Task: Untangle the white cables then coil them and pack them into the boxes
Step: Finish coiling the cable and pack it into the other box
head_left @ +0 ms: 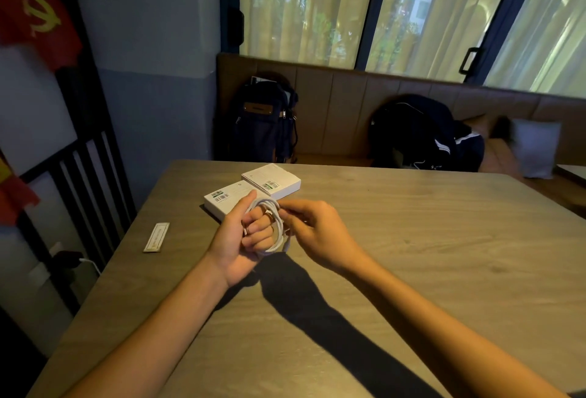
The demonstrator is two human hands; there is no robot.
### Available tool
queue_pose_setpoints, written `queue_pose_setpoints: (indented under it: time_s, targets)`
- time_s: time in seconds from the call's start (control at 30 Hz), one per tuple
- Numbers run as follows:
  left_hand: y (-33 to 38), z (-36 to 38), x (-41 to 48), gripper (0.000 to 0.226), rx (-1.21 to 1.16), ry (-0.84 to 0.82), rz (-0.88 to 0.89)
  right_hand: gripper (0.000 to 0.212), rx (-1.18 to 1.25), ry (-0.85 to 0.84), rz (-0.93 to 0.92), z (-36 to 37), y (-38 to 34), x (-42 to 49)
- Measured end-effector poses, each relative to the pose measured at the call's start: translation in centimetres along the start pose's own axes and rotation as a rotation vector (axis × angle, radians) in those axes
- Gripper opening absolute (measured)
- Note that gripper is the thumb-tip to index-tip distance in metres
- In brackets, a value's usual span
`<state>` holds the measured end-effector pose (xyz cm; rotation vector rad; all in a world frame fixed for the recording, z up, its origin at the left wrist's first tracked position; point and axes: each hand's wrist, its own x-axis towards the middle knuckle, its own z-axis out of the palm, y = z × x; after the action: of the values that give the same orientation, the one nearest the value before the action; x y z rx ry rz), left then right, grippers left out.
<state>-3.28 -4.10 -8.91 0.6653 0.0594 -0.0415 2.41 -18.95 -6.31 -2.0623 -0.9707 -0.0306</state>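
Left hand (pixel 236 240) grips coiled white cable (pixel 280 230), right hand (pixel 318 229) pinches it, 2 closed boxes (pixel 272 180)

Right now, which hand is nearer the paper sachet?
Left. The left hand, gripping the cable, is just right of the sachet; the right hand lies farther right, beyond it.

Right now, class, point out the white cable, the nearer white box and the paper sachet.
white cable (pixel 280 231), head view, right side of the coil
nearer white box (pixel 226 200), head view, top face
paper sachet (pixel 157 237), head view, middle

Dim, hard shadows, perhaps edge-warped.
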Motion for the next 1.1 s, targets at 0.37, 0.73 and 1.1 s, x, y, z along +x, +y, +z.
queue_pose_setpoints:
  time_s: [0.37, 0.73, 1.1]
  targets:
    - [-0.5, 0.1, 0.1, 0.052, 0.376, 0.263, 0.116, 0.023, 0.486, 0.052, 0.327, 1.3, 0.4, 0.4]
    - [-1.5, -0.3, 1.0, 0.046, 0.79, 0.405, 0.314, 0.038, 0.642, 0.107, 0.433, 2.0, 0.7, 0.1]
    - [0.0, -0.7, 1.1, 0.045, 1.286, 0.398, 0.583, 0.029, 0.652, 0.139, 0.386, 1.8, -0.1, 0.3]
